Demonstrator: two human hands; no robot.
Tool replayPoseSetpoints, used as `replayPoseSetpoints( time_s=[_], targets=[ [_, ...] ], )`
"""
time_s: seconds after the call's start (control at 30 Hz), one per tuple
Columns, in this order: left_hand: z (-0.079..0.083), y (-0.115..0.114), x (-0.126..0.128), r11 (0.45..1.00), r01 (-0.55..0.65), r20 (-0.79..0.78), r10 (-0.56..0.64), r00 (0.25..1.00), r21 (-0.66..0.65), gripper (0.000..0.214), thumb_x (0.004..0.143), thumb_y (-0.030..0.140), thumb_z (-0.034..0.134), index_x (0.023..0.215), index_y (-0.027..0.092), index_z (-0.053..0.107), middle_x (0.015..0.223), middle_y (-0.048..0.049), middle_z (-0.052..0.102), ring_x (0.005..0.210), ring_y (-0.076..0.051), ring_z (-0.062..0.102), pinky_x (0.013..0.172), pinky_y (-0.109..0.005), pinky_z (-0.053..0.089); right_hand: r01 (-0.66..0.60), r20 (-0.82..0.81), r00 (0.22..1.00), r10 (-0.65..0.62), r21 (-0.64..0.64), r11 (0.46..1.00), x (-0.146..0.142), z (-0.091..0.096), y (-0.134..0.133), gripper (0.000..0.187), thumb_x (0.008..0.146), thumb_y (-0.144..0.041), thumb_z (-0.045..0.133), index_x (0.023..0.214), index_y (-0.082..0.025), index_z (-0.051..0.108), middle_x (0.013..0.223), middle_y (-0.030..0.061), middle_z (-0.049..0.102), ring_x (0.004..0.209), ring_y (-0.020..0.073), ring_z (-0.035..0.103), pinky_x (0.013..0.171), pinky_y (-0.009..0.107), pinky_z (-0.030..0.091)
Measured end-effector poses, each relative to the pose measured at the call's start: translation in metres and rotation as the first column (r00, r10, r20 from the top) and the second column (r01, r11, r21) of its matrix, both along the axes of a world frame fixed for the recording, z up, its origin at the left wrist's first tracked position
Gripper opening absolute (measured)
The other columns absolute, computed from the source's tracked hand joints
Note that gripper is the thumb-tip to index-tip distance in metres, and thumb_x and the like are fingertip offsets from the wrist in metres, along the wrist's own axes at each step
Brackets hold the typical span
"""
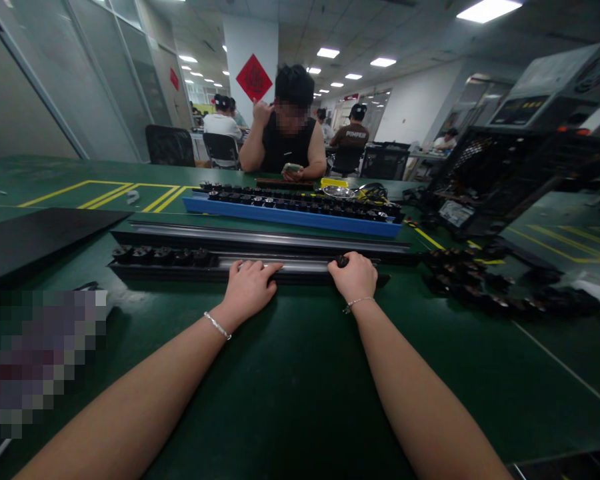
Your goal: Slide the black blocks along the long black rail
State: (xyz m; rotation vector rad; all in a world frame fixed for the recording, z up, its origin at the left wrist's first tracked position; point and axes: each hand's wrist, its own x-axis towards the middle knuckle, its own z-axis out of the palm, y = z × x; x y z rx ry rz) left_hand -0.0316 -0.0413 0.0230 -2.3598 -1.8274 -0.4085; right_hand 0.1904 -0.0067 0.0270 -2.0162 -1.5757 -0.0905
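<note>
A long black rail with a silver channel [300,266] lies across the green table in front of me. My left hand [250,288] rests on its near edge, fingers stretched flat over the channel. My right hand [356,275] is curled closed at the rail, pinching a small black part [342,261] against it. Several black round parts [163,255] sit in the rail's left end. A second long rail [260,237] lies just behind.
A blue tray [290,217] with a row of black parts lies further back. A pile of loose black parts [480,280] is at the right. A black panel [35,240] lies left. A person sits opposite holding a phone [291,168]. Machines stand at the right.
</note>
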Motion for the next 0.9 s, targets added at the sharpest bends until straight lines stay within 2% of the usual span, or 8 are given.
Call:
replayPoseSetpoints(
  time_s=[0.47, 0.9],
  targets=[
    [-0.002, 0.001, -0.001, 1.0, 0.006, 0.002, -0.006, 1.0, 0.015, 0.043, 0.084, 0.031, 0.041, 0.125, 0.032, 0.052, 0.098, -0.0055, 0.064, 0.099, -0.025, 0.053, 0.096, -0.045, 0.025, 0.053, 0.002, 0.999, -0.053, 0.005, 0.999, 0.013, -0.002, 0.003, 0.034, 0.072, -0.037, 0.05, 0.093, -0.015, 0.065, 0.094, 0.0121, 0.064, 0.093, 0.0257, 0.054, 0.084, 0.037, 0.036],
    [-0.005, 0.003, -0.002, 0.999, 0.013, -0.009, -0.012, 1.0, 0.047, 0.042, 0.084, 0.031, 0.041, 0.124, 0.033, 0.053, 0.096, -0.0046, 0.064, 0.097, -0.024, 0.054, 0.095, -0.044, 0.027, 0.029, 0.007, 1.0, -0.029, -0.01, 1.0, 0.021, -0.002, 0.001, 0.032, 0.073, -0.039, 0.051, 0.092, -0.018, 0.065, 0.093, 0.0096, 0.065, 0.092, 0.0256, 0.053, 0.078, 0.036, 0.038]
  ],
)
